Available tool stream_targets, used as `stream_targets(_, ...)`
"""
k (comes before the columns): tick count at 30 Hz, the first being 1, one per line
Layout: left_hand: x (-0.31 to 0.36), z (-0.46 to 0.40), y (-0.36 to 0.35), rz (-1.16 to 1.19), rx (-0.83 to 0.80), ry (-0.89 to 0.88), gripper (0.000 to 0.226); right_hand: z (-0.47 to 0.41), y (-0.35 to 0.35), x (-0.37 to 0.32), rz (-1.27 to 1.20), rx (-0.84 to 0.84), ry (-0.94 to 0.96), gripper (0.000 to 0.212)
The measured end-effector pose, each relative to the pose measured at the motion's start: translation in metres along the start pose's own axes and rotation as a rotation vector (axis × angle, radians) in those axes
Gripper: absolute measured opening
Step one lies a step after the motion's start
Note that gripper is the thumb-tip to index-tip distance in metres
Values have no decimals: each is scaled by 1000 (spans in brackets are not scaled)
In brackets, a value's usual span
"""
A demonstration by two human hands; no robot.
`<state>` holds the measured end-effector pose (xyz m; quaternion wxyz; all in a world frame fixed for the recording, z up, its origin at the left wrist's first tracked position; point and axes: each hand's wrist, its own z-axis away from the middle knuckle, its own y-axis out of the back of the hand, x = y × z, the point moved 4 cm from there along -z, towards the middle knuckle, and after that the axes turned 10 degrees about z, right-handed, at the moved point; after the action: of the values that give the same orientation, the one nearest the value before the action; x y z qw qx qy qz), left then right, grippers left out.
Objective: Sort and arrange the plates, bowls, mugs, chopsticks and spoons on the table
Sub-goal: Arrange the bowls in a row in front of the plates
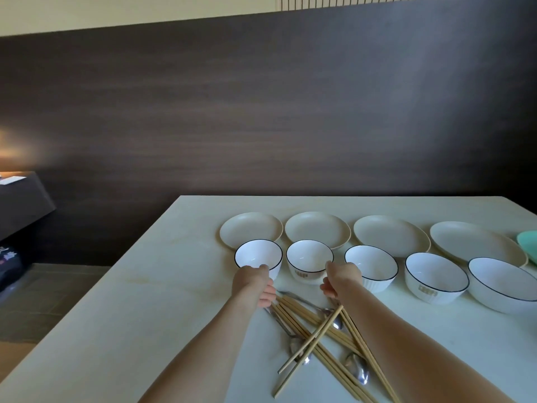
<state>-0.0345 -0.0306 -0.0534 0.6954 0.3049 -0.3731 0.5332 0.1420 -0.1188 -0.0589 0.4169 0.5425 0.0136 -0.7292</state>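
Note:
Several cream plates [251, 229] stand in a row at the back of the white table [151, 301]. In front of them is a row of several white bowls with dark rims. My left hand [252, 282] grips the near rim of the leftmost bowl [257, 253]. My right hand [340, 279] grips the near right rim of the second bowl [308, 258]. Below my hands lies a jumble of wooden chopsticks [316, 341] crossed over metal spoons [359, 370].
A mint-green dish [529, 245] peeks in at the right edge beside the last plate. The table's left edge runs diagonally; beyond it are the floor and a dark cabinet [20, 199]. A dark wood wall stands behind the table.

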Motion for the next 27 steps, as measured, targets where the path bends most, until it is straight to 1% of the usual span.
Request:
stream_targets(4,0,18,-48,-158,-126,-123,25,-1,41,3,24,75,40,25)
stream_targets(5,1,22,-60,-266,-134,-201,24,-2,51,4,41,86,51,26)
stream_targets(8,1,42,-98,-696,-134,-479,32,-6,81,11,63,135,70,27)
stream_targets(10,-8,54,-125,-859,-200,-567,23,-11,98,17,85,155,69,24)
stream_targets(11,-14,57,-135,-915,-220,-593,23,-13,104,20,101,144,58,22)
stream_targets(13,-23,61,-150,-1023,-235,-621,30,-19,110,28,131,96,14,21)
stream_targets(17,-31,59,-166,-1237,-211,-666,39,-30,109,42,147,0,-46,33)
stream_targets(19,-34,56,-168,-1280,-222,-672,38,-35,104,46,108,-39,-63,34)
stream_targets(23,-42,47,-167,-1286,-264,-667,39,-44,96,45,65,-79,-86,32)
stream_targets(27,-45,42,-166,-1353,-250,-684,40,-50,91,40,68,-102,-82,32)
